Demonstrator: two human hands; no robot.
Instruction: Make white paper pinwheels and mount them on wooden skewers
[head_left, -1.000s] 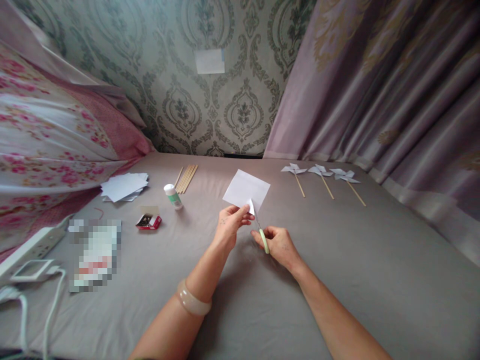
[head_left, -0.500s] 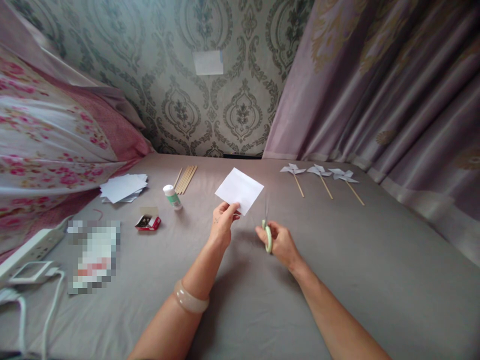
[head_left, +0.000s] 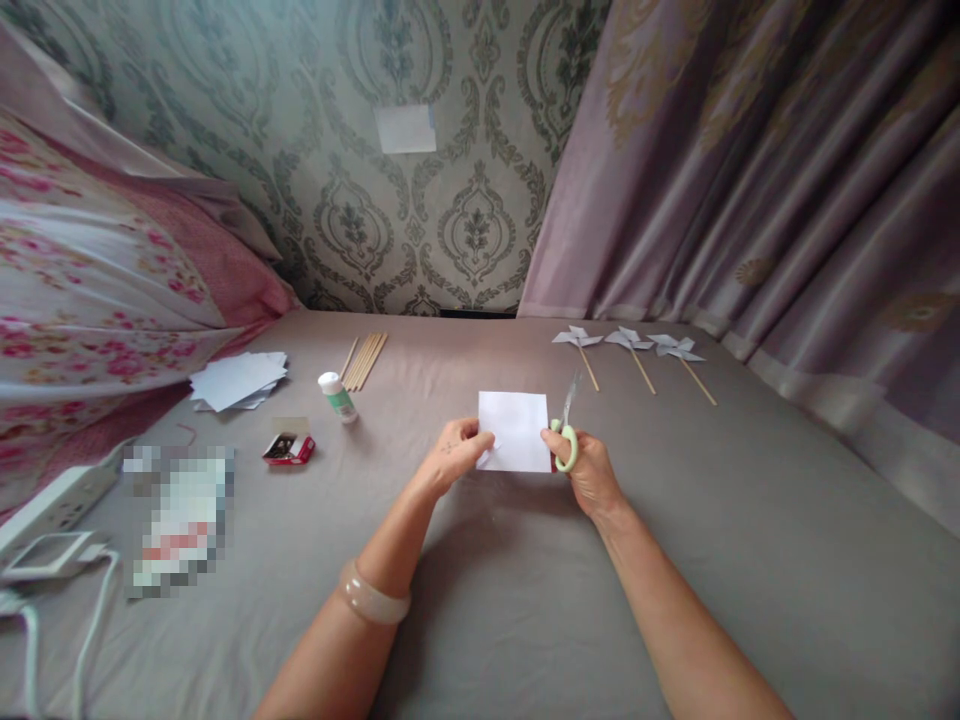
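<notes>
A square sheet of white paper [head_left: 514,430] is held up over the grey cloth, its edges level with me. My left hand [head_left: 459,450] pinches its left edge, thumb on top. My right hand [head_left: 589,468] has the scissors [head_left: 568,430] with light green handles, and its thumb and fingertips also touch the paper's right edge. The scissors' blades point up and away, beside the paper and clear of it. Fingers under the sheet are hidden.
At the back right lie three paper pinwheels [head_left: 634,342] on sticks. Leftward are several wooden sticks [head_left: 366,362], a white-capped green bottle [head_left: 337,397], an opened small red box [head_left: 289,447], a stack of paper [head_left: 238,380] and a power strip [head_left: 64,500] with cables.
The paper has turned from a diamond to a square position and come nearer and rightward. My right hand, still with the scissors, has moved up to the paper's right edge.
</notes>
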